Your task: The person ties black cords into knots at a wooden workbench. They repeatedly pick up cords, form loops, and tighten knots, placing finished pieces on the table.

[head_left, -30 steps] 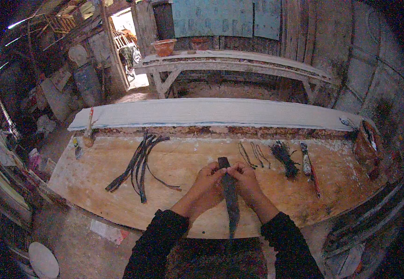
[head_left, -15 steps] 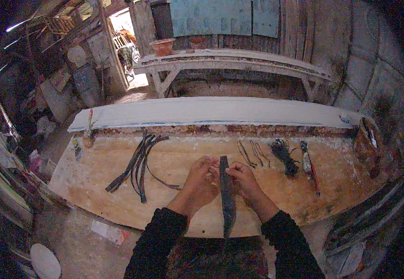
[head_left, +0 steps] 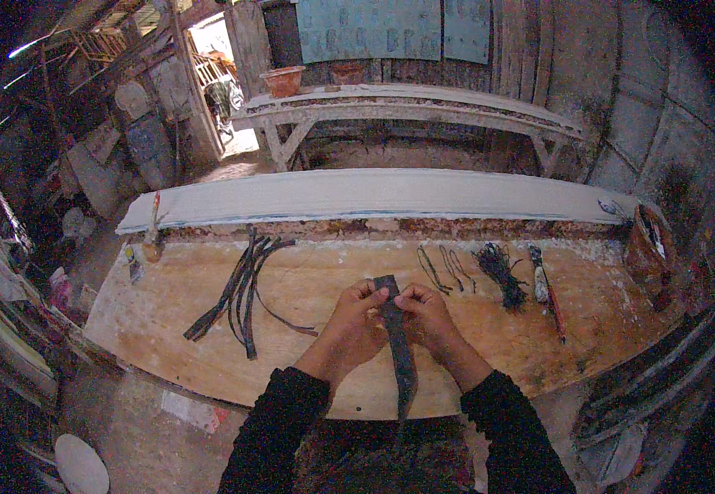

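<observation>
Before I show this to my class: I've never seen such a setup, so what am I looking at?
No machine here: these are a person's own bare hands. The view comes from a wide camera worn on the head, looking down, so straight edges bend. The left hand and right hand pinch one end of a dark strip, which trails toward the person. On the wooden table, a bunch of similar strips lies to the left; thin cords, a bundle of dark string and a red stick lie to the right.

Your left hand (head_left: 354, 319) has its thumb back over the dark strip (head_left: 400, 350).
The strip's top end has tipped leftward.
</observation>
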### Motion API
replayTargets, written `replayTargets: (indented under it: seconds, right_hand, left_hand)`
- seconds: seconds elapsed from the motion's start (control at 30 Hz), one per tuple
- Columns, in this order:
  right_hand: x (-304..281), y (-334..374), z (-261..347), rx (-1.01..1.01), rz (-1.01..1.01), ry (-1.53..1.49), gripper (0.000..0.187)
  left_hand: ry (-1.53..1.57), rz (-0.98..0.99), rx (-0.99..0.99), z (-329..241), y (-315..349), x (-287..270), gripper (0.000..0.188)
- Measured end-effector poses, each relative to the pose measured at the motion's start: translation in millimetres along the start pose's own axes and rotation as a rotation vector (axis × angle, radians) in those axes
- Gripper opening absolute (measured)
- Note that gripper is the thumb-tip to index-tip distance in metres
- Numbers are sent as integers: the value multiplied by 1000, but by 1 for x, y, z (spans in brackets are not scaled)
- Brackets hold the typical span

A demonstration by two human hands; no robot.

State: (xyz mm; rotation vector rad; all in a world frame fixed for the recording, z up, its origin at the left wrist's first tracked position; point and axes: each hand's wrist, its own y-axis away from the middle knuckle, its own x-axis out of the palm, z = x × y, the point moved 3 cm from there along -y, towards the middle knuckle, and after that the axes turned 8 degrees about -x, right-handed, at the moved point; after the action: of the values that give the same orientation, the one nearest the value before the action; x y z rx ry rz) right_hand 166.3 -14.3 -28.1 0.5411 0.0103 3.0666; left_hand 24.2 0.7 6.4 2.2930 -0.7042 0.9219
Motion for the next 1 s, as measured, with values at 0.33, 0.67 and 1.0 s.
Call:
replayTargets:
  seconds: [0.33,0.67,1.0]
  right_hand:
    - [5,6,14,-82,-123,168,13]
    - [7,9,7,76,-31,97,14]
    - [5,8,17,-15,-77,228,16]
  left_hand:
    - [-122,73,4,1,-2,-1,16]
    - [-64,-55,54,-4,-2,1,14]
    - [-118,20,-12,0,0,-1,10]
